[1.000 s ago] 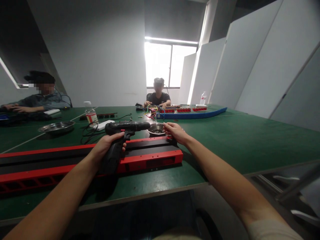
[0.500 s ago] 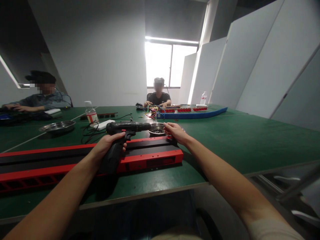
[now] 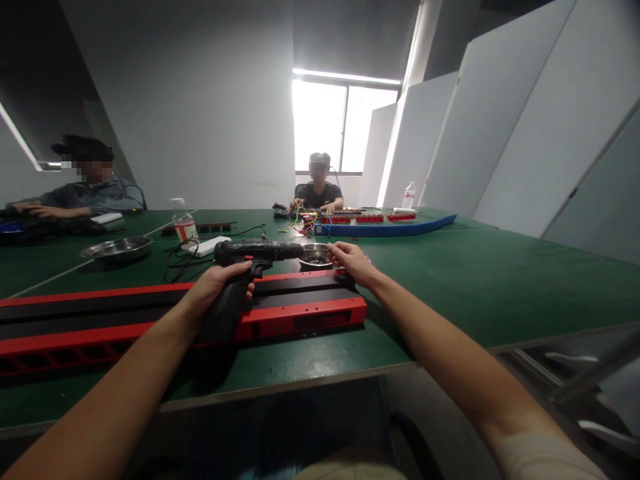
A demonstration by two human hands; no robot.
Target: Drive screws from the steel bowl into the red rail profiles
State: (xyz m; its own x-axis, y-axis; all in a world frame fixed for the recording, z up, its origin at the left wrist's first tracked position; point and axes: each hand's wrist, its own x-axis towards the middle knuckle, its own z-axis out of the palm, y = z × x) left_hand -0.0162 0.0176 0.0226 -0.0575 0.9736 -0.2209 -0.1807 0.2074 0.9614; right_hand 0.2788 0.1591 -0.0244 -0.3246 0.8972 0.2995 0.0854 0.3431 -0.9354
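Note:
My left hand (image 3: 220,288) is wrapped around the grip of a black cordless drill (image 3: 260,250), which lies level with its chuck toward the right. From the chuck a thin bit runs to my right hand (image 3: 353,261), whose thumb and fingers pinch at its tip. Whatever small piece they may hold there is too small to make out. Beneath both hands a long red and black housing (image 3: 305,308) lies on the green table. Just behind the bit stands a steel bowl (image 3: 316,265) with small dark parts in it, probably screws.
A steel dish (image 3: 117,249), a bottle (image 3: 184,225) and a white box with a black cable (image 3: 213,247) are at the left. Farther back lie a blue strip (image 3: 385,229), coloured wires (image 3: 306,220) and red pieces (image 3: 369,219). Two people sit across the table.
The view has tilted very slightly. Both hands and the drill keep nearly the same pose, with the right fingers still at the bit's tip.

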